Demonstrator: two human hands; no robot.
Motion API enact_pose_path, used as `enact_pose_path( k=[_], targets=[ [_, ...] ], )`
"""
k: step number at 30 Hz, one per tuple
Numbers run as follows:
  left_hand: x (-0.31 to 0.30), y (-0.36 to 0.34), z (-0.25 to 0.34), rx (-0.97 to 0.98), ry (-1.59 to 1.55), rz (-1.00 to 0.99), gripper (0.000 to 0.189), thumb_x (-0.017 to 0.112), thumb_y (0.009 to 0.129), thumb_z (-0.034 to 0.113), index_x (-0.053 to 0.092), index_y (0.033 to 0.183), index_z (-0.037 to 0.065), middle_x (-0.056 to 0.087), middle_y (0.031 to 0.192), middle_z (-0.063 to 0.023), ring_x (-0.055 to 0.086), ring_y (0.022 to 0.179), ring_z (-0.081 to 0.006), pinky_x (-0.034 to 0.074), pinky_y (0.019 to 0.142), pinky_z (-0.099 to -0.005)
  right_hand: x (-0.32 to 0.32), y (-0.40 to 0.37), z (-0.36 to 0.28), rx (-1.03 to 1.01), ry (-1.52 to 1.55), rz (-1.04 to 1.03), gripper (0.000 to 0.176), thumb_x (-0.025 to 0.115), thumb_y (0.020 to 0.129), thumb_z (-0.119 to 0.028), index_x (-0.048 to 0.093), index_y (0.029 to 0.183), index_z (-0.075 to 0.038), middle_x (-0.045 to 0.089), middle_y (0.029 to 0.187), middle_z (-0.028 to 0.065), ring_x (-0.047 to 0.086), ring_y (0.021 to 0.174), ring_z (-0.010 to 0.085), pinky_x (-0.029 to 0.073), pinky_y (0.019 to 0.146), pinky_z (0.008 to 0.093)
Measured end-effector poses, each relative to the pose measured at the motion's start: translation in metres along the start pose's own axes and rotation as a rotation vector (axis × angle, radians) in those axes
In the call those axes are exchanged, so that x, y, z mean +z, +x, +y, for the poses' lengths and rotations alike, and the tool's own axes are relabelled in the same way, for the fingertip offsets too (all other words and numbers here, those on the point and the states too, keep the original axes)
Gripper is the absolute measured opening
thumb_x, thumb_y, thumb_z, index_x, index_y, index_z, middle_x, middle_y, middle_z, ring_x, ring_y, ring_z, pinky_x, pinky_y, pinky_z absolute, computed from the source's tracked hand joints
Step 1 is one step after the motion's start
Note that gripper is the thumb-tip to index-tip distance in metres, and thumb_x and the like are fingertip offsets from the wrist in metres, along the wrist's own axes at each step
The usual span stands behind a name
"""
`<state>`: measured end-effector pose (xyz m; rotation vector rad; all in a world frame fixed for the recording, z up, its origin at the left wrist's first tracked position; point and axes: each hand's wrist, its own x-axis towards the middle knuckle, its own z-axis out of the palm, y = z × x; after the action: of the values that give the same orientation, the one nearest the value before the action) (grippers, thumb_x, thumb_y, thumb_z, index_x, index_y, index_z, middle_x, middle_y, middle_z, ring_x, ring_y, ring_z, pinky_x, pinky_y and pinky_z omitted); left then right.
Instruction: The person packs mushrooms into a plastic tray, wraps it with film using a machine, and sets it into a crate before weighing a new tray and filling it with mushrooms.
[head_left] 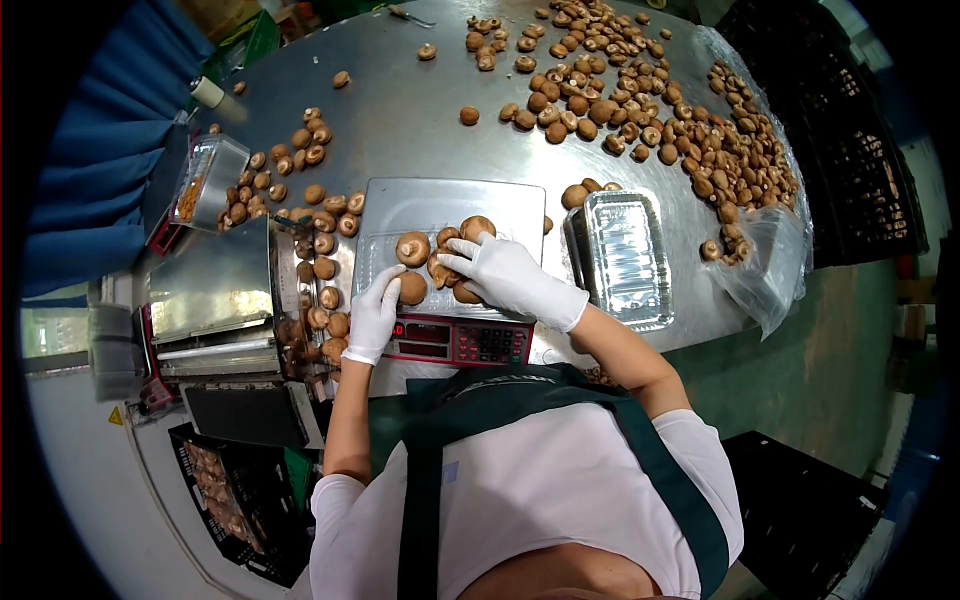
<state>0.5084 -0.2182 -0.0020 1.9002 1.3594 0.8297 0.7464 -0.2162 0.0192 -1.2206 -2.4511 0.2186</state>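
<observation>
Several brown mushrooms [411, 249] lie in what looks like a clear plastic tray [378, 248] on the metal plate of a weighing scale [455, 195]. My left hand [373, 318], in a white glove, is at the tray's left side. Its fingers are slightly apart and the tips are beside a round mushroom cap [412, 288]. From the right, my gloved right hand [508, 277] reaches over the group, its fingers closed on a mushroom [438, 268] in the middle. That hand partly covers the mushrooms beneath it. Red digits show on the scale's display [420, 332].
A stack of clear trays [628, 262] stands right of the scale. Loose mushrooms [640, 95] cover the table's back and right, near a plastic bag [765, 265]. Left are more mushrooms [325, 268], a metal machine [215, 290] and a clear container [213, 180]. Black crates [810, 130] flank the table.
</observation>
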Motion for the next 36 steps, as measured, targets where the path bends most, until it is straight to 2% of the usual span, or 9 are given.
enact_pose_path(
  k=[5,7,11,15,19,21,25,30,36],
  targets=[
    [0.000,0.002,-0.006,0.001,0.000,0.010,0.022,0.049,0.093,0.017,0.060,0.106,0.003,0.064,0.088,-0.0208,0.064,0.085,-0.0336,0.049,0.072,-0.0341,0.006,0.014,0.005,-0.036,0.052,-0.060,0.026,0.062,0.078,-0.024,0.062,0.100,-0.010,0.061,0.092,0.0082,0.060,0.077,0.0284,0.051,0.061,0.0381],
    [0.000,0.003,-0.010,0.006,0.041,0.029,0.022,0.049,0.093,0.017,0.060,0.106,0.003,0.064,0.088,-0.0212,0.064,0.085,-0.0335,0.049,0.072,-0.0345,-0.007,0.022,-0.003,0.184,0.145,-0.168,0.025,0.059,0.082,-0.028,0.062,0.098,-0.009,0.062,0.081,0.0123,0.060,0.069,0.0310,0.049,0.059,0.0404],
    [-0.010,0.002,-0.010,-0.044,0.052,0.127,0.021,0.050,0.092,0.017,0.061,0.103,0.003,0.064,0.089,-0.0214,0.064,0.084,-0.0341,0.049,0.072,-0.0353,0.009,0.028,0.001,0.216,0.242,-0.194,0.025,0.055,0.086,-0.030,0.061,0.096,-0.008,0.061,0.071,0.0150,0.060,0.064,0.0330,0.048,0.057,0.0421],
    [-0.014,0.005,-0.009,-0.043,0.149,0.113,0.017,0.054,0.089,0.013,0.063,0.095,0.000,0.064,0.092,-0.0182,0.062,0.087,-0.0327,0.049,0.076,-0.0357,0.010,0.031,-0.005,0.205,0.150,0.038,0.021,0.054,0.086,-0.026,0.061,0.095,-0.009,0.061,0.069,0.0134,0.061,0.064,0.0299,0.048,0.055,0.0399],
    [-0.012,0.007,-0.017,0.142,0.352,0.131,0.014,0.058,0.084,0.007,0.064,0.095,0.001,0.058,0.108,-0.0152,0.054,0.101,-0.0322,0.043,0.088,-0.0367,0.010,0.025,0.009,0.197,0.178,0.270,0.014,0.061,0.082,-0.022,0.063,0.093,-0.012,0.060,0.068,0.0088,0.060,0.062,0.0260,0.048,0.054,0.0363],
    [-0.011,0.010,-0.012,0.164,0.330,0.237,0.016,0.057,0.084,0.007,0.063,0.098,0.001,0.057,0.111,-0.0153,0.053,0.103,-0.0324,0.042,0.090,-0.0378,-0.005,0.019,0.016,0.235,0.154,0.365,0.013,0.062,0.081,-0.021,0.063,0.092,-0.013,0.060,0.070,0.0074,0.061,0.065,0.0255,0.049,0.056,0.0357],
    [-0.006,0.022,0.003,0.150,0.287,0.176,0.029,0.063,0.080,0.014,0.060,0.106,0.002,0.051,0.121,-0.0177,0.050,0.108,-0.0331,0.041,0.092,-0.0393,-0.011,0.002,0.038,0.452,0.243,0.204,0.031,0.063,0.081,-0.025,0.061,0.109,-0.013,0.060,0.087,0.0143,0.061,0.080,0.0298,0.051,0.072,0.0368],
    [0.013,0.033,0.005,0.205,0.409,-0.113,0.077,0.069,0.065,0.056,0.048,0.128,0.017,0.031,0.141,-0.0178,0.028,0.130,-0.0365,0.018,0.104,-0.0551,0.003,0.001,0.043,0.443,0.412,0.082,0.055,0.069,0.075,-0.029,0.052,0.123,-0.011,0.056,0.111,0.0206,0.055,0.103,0.0322,0.045,0.089,0.0366],
    [0.015,0.028,0.000,0.271,0.290,-0.108,0.063,0.074,0.065,0.032,0.053,0.120,0.010,0.039,0.136,-0.0181,0.040,0.122,-0.0368,0.030,0.101,-0.0448,-0.009,0.008,0.035,0.622,0.553,-0.011,0.055,0.070,0.074,-0.026,0.052,0.124,-0.010,0.055,0.111,0.0192,0.055,0.105,0.0309,0.044,0.091,0.0339]
  ],
)
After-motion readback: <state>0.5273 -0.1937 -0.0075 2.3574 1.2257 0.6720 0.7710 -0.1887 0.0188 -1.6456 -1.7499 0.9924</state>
